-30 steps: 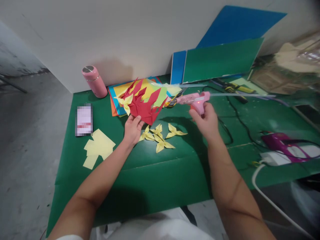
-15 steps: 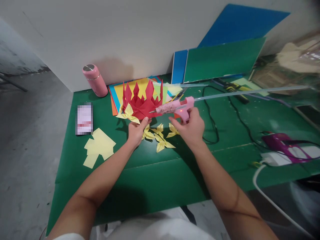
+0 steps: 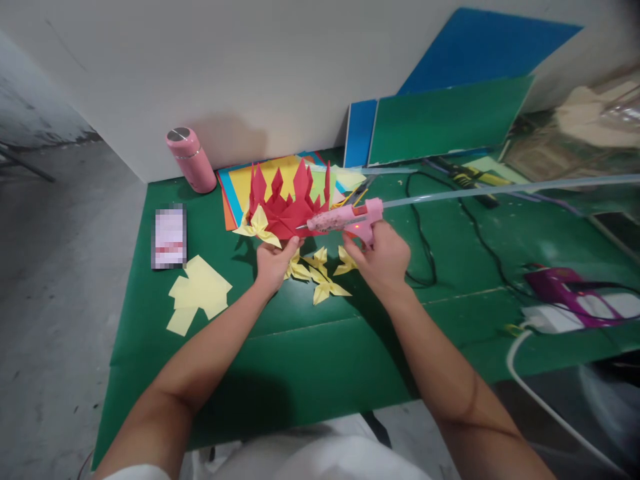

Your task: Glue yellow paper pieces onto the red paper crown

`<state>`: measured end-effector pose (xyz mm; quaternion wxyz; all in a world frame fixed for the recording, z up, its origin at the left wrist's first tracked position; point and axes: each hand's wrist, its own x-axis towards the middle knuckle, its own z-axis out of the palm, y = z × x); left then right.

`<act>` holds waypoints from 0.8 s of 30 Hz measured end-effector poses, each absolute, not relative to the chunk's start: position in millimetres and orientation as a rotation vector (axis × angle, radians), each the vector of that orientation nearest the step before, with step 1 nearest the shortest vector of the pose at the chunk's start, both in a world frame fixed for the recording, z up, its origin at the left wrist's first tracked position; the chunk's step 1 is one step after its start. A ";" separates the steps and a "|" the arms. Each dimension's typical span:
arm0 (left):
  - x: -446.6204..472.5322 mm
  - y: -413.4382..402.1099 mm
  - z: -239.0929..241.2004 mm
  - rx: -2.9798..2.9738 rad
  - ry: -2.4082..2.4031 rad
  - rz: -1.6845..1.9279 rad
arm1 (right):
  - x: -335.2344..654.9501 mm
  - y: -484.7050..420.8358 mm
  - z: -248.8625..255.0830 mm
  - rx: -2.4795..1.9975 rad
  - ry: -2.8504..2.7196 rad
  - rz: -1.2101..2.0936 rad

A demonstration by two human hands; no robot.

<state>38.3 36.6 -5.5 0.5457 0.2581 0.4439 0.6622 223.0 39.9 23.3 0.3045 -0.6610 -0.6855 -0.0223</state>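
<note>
My left hand (image 3: 273, 261) grips the lower edge of a red folded paper piece (image 3: 285, 203) with tall spikes, held upright over the green table (image 3: 300, 360). A yellow paper flower (image 3: 257, 227) sits on its left side. A pink glue gun (image 3: 345, 217) is in my right hand (image 3: 383, 257), its nozzle touching the red piece's right side. A long clear glue stick (image 3: 500, 189) juts out of the gun's back toward the right. Several loose yellow paper flowers (image 3: 320, 273) lie on the table between my hands.
A pink bottle (image 3: 190, 160) stands at the back left. Coloured paper sheets (image 3: 235, 187) lie behind the red piece. A blurred card (image 3: 169, 237) and yellow paper squares (image 3: 200, 293) lie at left. Blue and green boards (image 3: 440, 113) lean on the wall. A purple tool (image 3: 570, 287) and cables lie at right.
My left hand has tilted the red piece upright. My right hand has brought the glue gun leftward until its nozzle meets the red piece.
</note>
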 end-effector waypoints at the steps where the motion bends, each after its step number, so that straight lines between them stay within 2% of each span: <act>1: 38.3 36.1 -4.6 0.620 1.058 1.561 | 222.9 40.0 23.3 -1.750 -1.819 -0.060; 14: 39.7 34.1 -6.6 0.707 1.083 1.527 | 228.1 40.0 21.8 -1.746 -1.806 -0.049; 24: 38.2 35.1 -7.7 0.714 1.116 1.525 | 238.8 45.7 8.5 -1.602 -1.749 -0.292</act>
